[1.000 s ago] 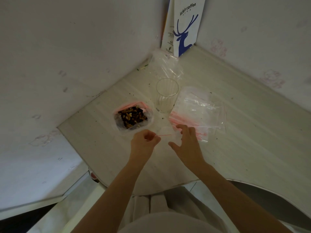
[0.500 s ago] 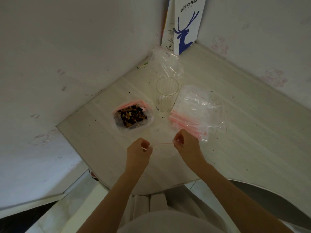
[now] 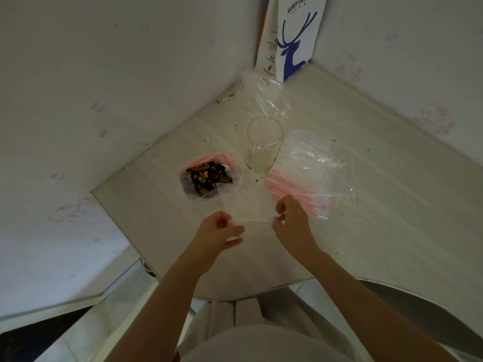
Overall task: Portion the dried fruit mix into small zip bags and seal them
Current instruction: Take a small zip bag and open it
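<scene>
A small clear zip bag (image 3: 248,205) with a red seal line lies flat on the table in front of me. My left hand (image 3: 218,232) pinches the left end of its red strip. At the right end, my right hand (image 3: 291,222) pinches the same strip. Beyond my left hand sits an open bag of dark dried fruit mix (image 3: 207,176). A stack of empty zip bags (image 3: 311,176) with red strips lies to the right of it, just past my right hand.
An empty clear glass (image 3: 264,143) stands between the fruit mix and the bag stack. A larger crumpled clear bag (image 3: 264,95) and a white paper bag with a blue deer (image 3: 292,35) fill the far corner. Walls close in left and right.
My hands drew one small bag off the stack toward me and spread apart along its red strip; the bag now lies stretched between them.
</scene>
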